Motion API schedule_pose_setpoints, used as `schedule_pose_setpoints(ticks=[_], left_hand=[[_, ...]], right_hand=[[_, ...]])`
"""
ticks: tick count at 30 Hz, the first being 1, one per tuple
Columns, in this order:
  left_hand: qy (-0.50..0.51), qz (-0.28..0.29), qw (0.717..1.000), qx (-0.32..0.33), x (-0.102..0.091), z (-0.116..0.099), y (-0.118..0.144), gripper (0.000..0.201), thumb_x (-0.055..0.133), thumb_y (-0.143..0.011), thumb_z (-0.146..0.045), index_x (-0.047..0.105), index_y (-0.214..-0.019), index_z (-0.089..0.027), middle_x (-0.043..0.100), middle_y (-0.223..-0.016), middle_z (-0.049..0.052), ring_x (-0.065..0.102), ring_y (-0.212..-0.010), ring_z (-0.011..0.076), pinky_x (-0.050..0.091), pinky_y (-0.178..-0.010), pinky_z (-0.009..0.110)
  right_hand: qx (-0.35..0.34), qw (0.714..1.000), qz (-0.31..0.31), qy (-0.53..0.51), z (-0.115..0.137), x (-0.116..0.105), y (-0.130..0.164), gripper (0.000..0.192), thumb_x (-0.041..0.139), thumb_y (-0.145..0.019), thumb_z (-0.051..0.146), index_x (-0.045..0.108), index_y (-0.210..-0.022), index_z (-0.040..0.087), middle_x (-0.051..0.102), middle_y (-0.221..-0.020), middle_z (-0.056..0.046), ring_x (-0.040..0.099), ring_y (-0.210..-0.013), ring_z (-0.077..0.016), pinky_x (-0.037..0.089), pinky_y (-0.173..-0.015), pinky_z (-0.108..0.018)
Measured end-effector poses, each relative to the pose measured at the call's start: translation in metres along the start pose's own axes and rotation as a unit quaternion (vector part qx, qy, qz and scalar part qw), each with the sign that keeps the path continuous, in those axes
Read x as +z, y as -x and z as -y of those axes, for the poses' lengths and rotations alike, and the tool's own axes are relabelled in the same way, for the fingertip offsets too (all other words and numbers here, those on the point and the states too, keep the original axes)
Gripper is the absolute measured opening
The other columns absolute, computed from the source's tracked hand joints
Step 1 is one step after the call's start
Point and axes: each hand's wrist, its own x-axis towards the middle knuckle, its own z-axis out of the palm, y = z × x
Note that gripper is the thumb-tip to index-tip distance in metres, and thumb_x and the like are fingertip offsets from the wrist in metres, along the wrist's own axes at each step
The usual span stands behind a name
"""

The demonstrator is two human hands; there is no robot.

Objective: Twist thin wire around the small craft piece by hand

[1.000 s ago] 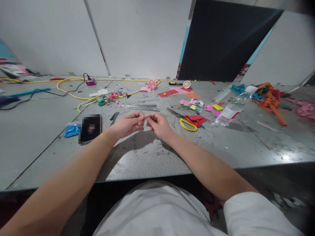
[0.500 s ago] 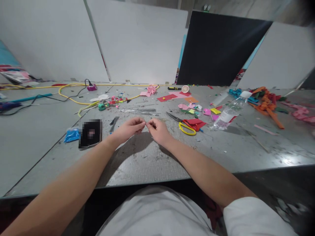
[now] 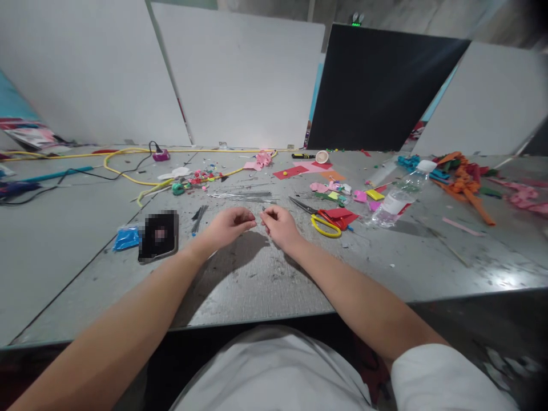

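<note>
My left hand [image 3: 231, 227] is closed in a pinch above the middle of the table, thumb against fingertips. Facing it across a small gap, my right hand [image 3: 280, 227] pinches too, with a tiny dark speck showing at its fingertips. What either hand holds is too small to name. Just beyond them lies a bundle of thin silvery wires [image 3: 246, 196]. Shorter dark strips [image 3: 199, 219] rest left of my left hand. Scissors [image 3: 323, 220] with yellow and red handles lie to the right of my right hand, their blades pointing away to the left.
A phone-like dark device [image 3: 169, 240] and a blue packet [image 3: 127, 238] lie on the left. A clear bottle [image 3: 400, 197] stands at right, near orange crumpled material [image 3: 464, 185]. Coloured paper scraps [image 3: 295, 170] and a yellow cable [image 3: 128, 152] spread along the back, before white panels [image 3: 240, 74].
My fingertips, which were touching or nearly so, have come slightly apart. The right hand has shifted a little to the right; the things on the table stay put.
</note>
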Motion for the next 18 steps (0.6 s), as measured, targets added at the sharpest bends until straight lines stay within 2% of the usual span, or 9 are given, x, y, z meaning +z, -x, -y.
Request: schedule_pose_setpoints(ticks=[4, 10, 15, 18], left_hand=[[-0.086, -0.007, 0.996, 0.016, -0.001, -0.004, 0.001, 0.028, 0.077, -0.088, -0.047, 0.071, -0.082, -0.02, 0.059, -0.066, -0.002, 0.05, -0.061, 0.0145, 0.037, -0.058, 0.028], [-0.135, -0.005, 0.99, 0.03, -0.001, -0.006, 0.0, 0.032, 0.072, -0.088, -0.05, 0.068, -0.08, -0.02, 0.059, -0.066, -0.002, 0.049, -0.062, 0.0142, 0.038, -0.059, 0.028], [-0.07, -0.013, 0.997, -0.025, -0.002, -0.002, 0.0, 0.037, 0.076, -0.084, -0.056, 0.072, -0.092, -0.02, 0.063, -0.069, -0.001, 0.055, -0.061, 0.0156, 0.041, -0.058, 0.029], [-0.004, -0.027, 0.998, -0.06, -0.001, -0.001, -0.001, 0.039, 0.08, -0.079, -0.055, 0.069, -0.092, -0.02, 0.064, -0.066, -0.002, 0.057, -0.06, 0.0155, 0.042, -0.058, 0.029]], right_hand=[[0.012, 1.0, -0.009, 0.001, 0.003, 0.0, -0.002, 0.021, 0.071, -0.089, 0.039, 0.061, -0.079, 0.023, 0.062, -0.068, 0.004, 0.049, -0.054, -0.0116, 0.038, -0.053, -0.027], [0.035, 0.999, 0.001, 0.006, 0.003, 0.001, -0.003, 0.018, 0.069, -0.092, 0.033, 0.06, -0.081, 0.023, 0.063, -0.071, 0.003, 0.047, -0.053, -0.0115, 0.04, -0.053, -0.027], [-0.002, 0.999, 0.036, 0.041, -0.005, 0.002, 0.0, 0.02, 0.066, -0.098, 0.042, 0.061, -0.089, 0.024, 0.061, -0.073, 0.004, 0.051, -0.057, -0.0129, 0.042, -0.055, -0.028], [-0.036, 0.995, 0.062, 0.07, -0.01, 0.003, 0.002, 0.027, 0.072, -0.095, 0.049, 0.063, -0.094, 0.024, 0.061, -0.073, 0.004, 0.055, -0.065, -0.015, 0.043, -0.06, -0.028]])
